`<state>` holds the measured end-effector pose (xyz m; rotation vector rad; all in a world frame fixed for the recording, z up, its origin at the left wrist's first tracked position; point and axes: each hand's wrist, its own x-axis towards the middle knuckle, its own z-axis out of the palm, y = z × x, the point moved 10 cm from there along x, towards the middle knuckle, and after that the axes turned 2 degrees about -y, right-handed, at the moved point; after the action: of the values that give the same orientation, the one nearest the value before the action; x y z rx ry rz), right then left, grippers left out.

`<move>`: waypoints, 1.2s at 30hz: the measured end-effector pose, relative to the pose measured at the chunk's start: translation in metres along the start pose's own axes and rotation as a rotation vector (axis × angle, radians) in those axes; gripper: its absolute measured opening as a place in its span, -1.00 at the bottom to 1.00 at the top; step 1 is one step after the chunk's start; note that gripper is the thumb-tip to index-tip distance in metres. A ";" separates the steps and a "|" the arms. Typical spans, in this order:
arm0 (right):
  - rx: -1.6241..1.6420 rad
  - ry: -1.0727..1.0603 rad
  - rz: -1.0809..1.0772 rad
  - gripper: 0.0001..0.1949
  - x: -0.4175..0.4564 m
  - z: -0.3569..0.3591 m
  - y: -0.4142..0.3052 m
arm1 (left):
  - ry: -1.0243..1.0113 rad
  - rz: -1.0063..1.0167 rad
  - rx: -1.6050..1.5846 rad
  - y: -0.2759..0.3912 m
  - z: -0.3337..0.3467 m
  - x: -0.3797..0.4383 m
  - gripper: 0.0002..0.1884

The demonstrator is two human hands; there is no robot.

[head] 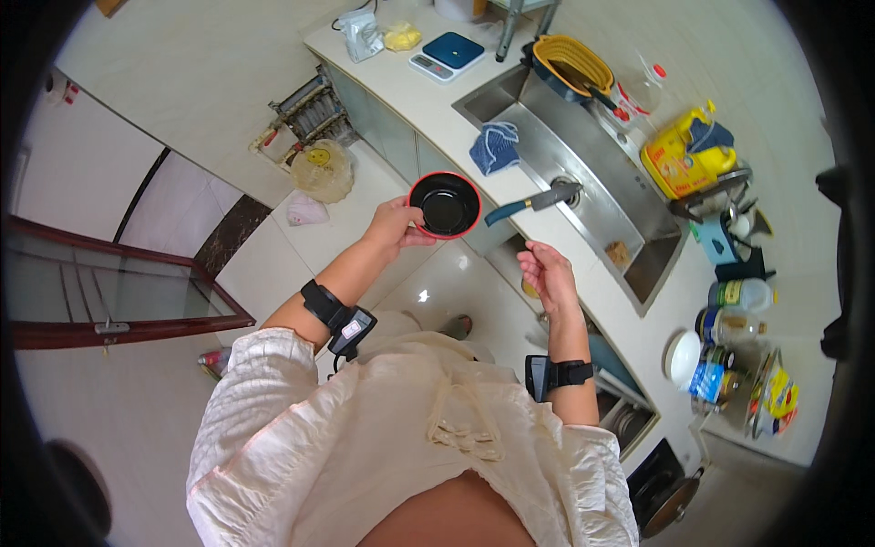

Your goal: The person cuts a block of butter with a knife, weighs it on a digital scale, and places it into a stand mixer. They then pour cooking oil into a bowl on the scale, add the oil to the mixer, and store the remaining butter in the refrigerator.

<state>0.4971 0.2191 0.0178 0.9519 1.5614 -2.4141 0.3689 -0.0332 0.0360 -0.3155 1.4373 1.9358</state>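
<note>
My left hand (396, 225) grips a round bowl (448, 205) by its side, thumb at the rim. The bowl is black inside with a red rim, tilted so that its hollow faces me; no food shows in it. Near the counter's front edge hovers my right hand (549, 273), fingers loosely curled, with nothing visible in them. Just beyond it lies a kitchen knife (533, 204), its blue handle jutting past the counter edge and its dark blade reaching over the sink. A blue cloth with white edging (495, 147) hangs over the front of the stainless steel sink (581, 137).
A digital kitchen scale (448, 56) stands left of the sink. Behind the sink are a yellow colander basket (574, 61) and a yellow jug (683, 154). Bottles (742, 294) and a white bowl (682, 357) stand on the right. A glass door (130, 287) stands ajar at left.
</note>
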 end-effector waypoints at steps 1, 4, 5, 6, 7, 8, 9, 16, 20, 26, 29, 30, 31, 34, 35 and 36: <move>-0.012 -0.040 -0.003 -0.77 0.008 0.014 -0.015 | 0.009 0.013 -0.023 0.009 -0.002 0.009 -0.59; 0.068 -0.161 0.031 -0.78 0.047 0.056 -0.043 | 0.033 0.070 -0.108 0.038 -0.006 0.043 -0.63; 0.086 -0.190 0.048 -0.78 0.059 0.067 -0.044 | 0.038 0.091 -0.137 0.049 -0.009 0.056 -0.63; 0.100 -0.220 0.062 -0.78 0.074 0.078 -0.045 | 0.042 0.098 -0.143 0.058 -0.013 0.070 -0.65; 0.115 -0.247 0.075 -0.78 0.089 0.091 -0.047 | 0.039 0.115 -0.148 0.071 -0.015 0.086 -0.65; 0.093 -0.257 0.071 -0.77 0.104 0.103 -0.052 | 0.033 0.130 -0.151 0.085 -0.018 0.103 -0.65; 0.090 -0.260 0.084 -0.77 0.118 0.111 -0.051 | 0.029 0.131 -0.153 0.095 -0.019 0.117 -0.66; 0.062 -0.166 0.133 -0.79 0.223 0.169 -0.060 | -0.071 0.079 -0.066 0.186 -0.038 0.249 -0.68; 0.055 -0.021 0.164 -0.80 0.271 0.188 -0.072 | -0.111 0.024 0.015 0.225 -0.039 0.338 -0.66; 0.012 0.092 0.171 -0.78 0.316 0.202 -0.095 | -0.129 0.017 -0.022 0.263 -0.028 0.436 -0.58; 0.014 0.169 0.193 -0.79 0.331 0.200 -0.099 | -0.119 -0.022 -0.030 0.262 -0.027 0.461 -0.57; 0.014 0.182 0.196 -0.79 0.336 0.201 -0.101 | -0.130 -0.048 -0.023 0.259 -0.026 0.468 -0.57; 0.012 0.189 0.200 -0.79 0.342 0.201 -0.101 | -0.139 -0.073 -0.018 0.255 -0.025 0.475 -0.57; 0.007 0.210 0.205 -0.80 0.357 0.198 -0.103 | -0.198 -0.074 -0.043 0.250 -0.014 0.483 -0.58; 0.000 0.217 0.205 -0.80 0.361 0.198 -0.104 | -0.201 -0.079 0.018 0.249 -0.015 0.484 -0.60; -0.012 0.219 0.203 -0.80 0.367 0.199 -0.107 | -0.202 -0.078 0.074 0.258 -0.015 0.473 -0.61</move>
<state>0.0725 0.1844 -0.0484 1.3409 1.4588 -2.2219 -0.1478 0.0978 -0.0455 -0.1352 1.3407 1.7921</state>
